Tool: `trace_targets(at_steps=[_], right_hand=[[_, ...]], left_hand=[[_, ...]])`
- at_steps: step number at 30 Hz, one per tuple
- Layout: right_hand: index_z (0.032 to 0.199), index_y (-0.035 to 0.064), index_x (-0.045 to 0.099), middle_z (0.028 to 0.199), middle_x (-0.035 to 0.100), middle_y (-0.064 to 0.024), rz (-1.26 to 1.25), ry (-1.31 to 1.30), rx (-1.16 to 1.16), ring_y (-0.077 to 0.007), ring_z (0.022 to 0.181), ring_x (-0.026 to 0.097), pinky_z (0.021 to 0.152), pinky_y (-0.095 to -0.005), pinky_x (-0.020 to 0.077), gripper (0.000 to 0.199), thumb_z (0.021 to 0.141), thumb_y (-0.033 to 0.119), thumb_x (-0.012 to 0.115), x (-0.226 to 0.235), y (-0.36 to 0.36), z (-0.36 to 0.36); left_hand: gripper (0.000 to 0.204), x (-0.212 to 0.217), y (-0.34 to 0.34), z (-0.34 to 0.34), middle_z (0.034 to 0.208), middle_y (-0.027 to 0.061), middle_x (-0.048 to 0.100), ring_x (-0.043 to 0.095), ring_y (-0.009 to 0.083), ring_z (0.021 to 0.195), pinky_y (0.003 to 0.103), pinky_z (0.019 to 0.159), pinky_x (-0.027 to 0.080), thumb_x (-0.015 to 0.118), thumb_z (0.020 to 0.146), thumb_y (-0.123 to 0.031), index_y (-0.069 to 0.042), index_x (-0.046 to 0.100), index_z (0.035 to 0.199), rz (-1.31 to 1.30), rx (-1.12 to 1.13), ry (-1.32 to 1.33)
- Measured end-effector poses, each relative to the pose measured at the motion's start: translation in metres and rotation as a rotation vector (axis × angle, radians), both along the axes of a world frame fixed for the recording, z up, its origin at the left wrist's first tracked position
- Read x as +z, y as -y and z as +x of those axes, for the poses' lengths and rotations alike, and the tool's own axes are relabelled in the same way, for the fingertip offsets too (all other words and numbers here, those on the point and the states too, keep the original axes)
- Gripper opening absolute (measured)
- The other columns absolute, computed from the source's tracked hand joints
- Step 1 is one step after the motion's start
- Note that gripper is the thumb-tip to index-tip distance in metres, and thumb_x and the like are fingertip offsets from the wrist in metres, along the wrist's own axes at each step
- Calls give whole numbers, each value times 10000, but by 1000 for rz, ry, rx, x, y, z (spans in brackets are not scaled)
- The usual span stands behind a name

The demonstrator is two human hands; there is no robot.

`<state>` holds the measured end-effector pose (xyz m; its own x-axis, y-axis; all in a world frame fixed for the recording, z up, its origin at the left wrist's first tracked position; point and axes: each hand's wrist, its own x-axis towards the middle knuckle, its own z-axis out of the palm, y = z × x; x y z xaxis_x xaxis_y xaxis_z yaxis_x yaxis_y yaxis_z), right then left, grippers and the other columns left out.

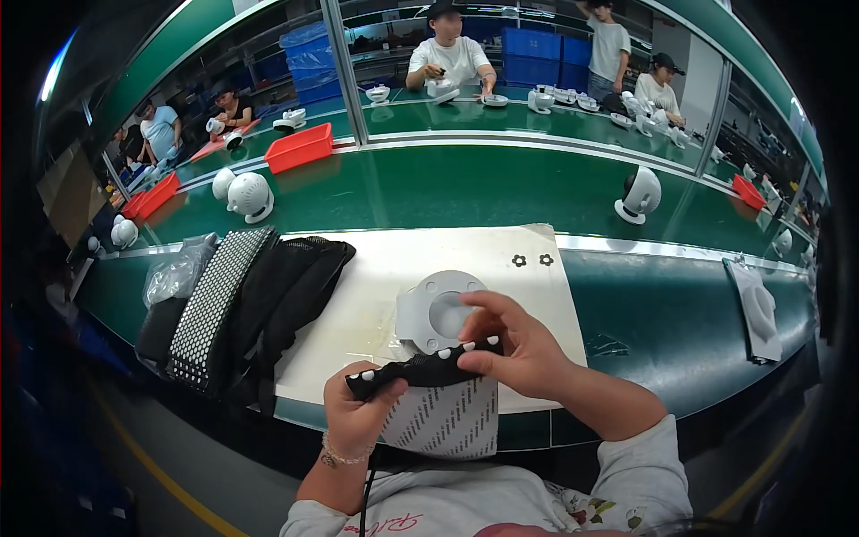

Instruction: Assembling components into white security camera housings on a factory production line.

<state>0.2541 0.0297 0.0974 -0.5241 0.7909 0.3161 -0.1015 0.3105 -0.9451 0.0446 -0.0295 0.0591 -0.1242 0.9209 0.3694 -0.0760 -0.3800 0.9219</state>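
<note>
Between my hands is a black mesh strip (416, 370) with white dots along it, and a printed backing sheet (443, 416) hangs below it. My left hand (351, 403) grips the strip's left end, thumb on the near side. Thumb and fingers of my right hand (523, 349) are closed on the right end. Just beyond the strip, a pale grey plastic base (438, 309) with a round recess lies on a white board (358, 259); my right fingers partly cover it. Two small black flower-shaped pieces (532, 260) lie at the board's far right.
Left of the board lie black mesh fabric (291, 300), a white-dotted sheet (219, 304) and clear plastic bags (179, 273). White camera-like devices (249, 197) (638, 195) stand on the green belt (429, 188). A white moulded part (756, 309) lies far right. Several people work across the belt.
</note>
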Motion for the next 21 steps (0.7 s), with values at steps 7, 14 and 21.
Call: trace_targets(at_steps=[7, 14, 21], right_hand=[[1179, 88, 472, 944, 542, -65, 357, 300, -17, -166, 867, 550, 784, -286, 455, 490, 748, 172, 690, 13, 2, 19], [1184, 77, 458, 958, 523, -93, 324, 307, 86, -222, 897, 538, 777, -322, 432, 413, 803, 143, 603, 10, 1, 20], [1142, 97, 490, 1000, 529, -82, 568, 411, 15, -231, 954, 507, 835, -347, 370, 376, 801, 210, 603, 7, 2, 23]], left_hand=[[208, -8, -4, 18, 605, -18, 508, 450, 60, 541, 196, 492, 352, 729, 681, -38, -11, 523, 680, 69, 213, -126], [183, -29, -8, 11, 842, 77, 607, 558, 137, 755, 253, 702, 442, 645, 766, -58, 43, 570, 899, 62, 145, -41], [150, -24, -3, 24, 803, 60, 610, 556, 129, 737, 237, 681, 440, 639, 763, -45, 40, 581, 872, 35, 163, 4]])
